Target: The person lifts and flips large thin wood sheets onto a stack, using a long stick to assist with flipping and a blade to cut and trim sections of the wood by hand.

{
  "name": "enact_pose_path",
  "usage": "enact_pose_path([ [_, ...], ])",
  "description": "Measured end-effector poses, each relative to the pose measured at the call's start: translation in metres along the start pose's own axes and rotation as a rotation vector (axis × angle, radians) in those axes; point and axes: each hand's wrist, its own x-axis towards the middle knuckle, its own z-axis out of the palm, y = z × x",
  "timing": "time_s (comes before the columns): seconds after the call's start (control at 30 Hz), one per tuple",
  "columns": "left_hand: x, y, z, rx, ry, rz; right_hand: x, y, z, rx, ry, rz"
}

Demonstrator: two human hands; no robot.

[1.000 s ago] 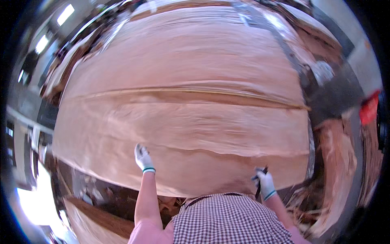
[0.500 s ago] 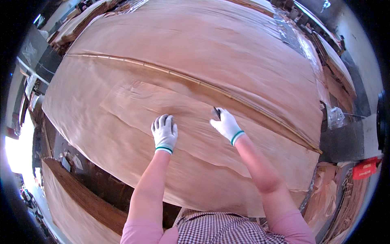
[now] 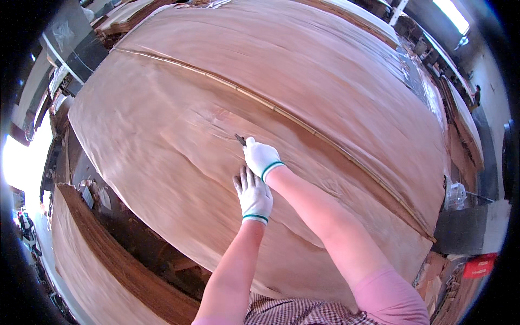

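Note:
A large sheet of thin pinkish-tan wood veneer [image 3: 157, 146] spreads in front of me, with a narrower veneer piece [image 3: 303, 208] lying on it. My right hand [image 3: 261, 158], in a white glove with a green-striped cuff, is closed around a small dark knife-like tool [image 3: 240, 140]. The tool's tip points up and left, close to a wrinkled, darker patch of the veneer. Just below, my left hand [image 3: 254, 197], gloved the same way, rests flat on the veneer with its fingers stretched out, its fingertips close to the right hand.
A long thin bamboo pole [image 3: 276, 108] lies across the sheet beyond my hands. Another veneer stack [image 3: 103, 265] stands at the lower left, with scraps on the floor beside it. At the right are a grey panel [image 3: 471, 230] and a red object [image 3: 480, 266].
My right hand has moved left with the tool, and my left hand has moved right, bringing the two close together. The view has shifted, so the scene sits differently.

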Motion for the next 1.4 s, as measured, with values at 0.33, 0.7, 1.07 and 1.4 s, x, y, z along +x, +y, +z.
enact_pose_path([
  [0.33,0.006,0.001,0.001,0.133,0.018,-0.035,-0.045,0.04,0.012,-0.139,-0.076,-0.033],
  [0.7,-0.009,0.023,0.02,-0.053,0.164,-0.018,-0.383,0.254,-0.074,-0.18,-0.194,0.398],
  [1.07,-0.171,0.245,0.08,0.162,-0.344,0.541,-0.445,0.319,-0.08,-0.034,-0.099,0.326],
  [1.4,-0.178,0.261,0.082,0.28,-0.315,0.571,-0.755,0.569,-0.151,-0.211,-0.339,0.802],
])
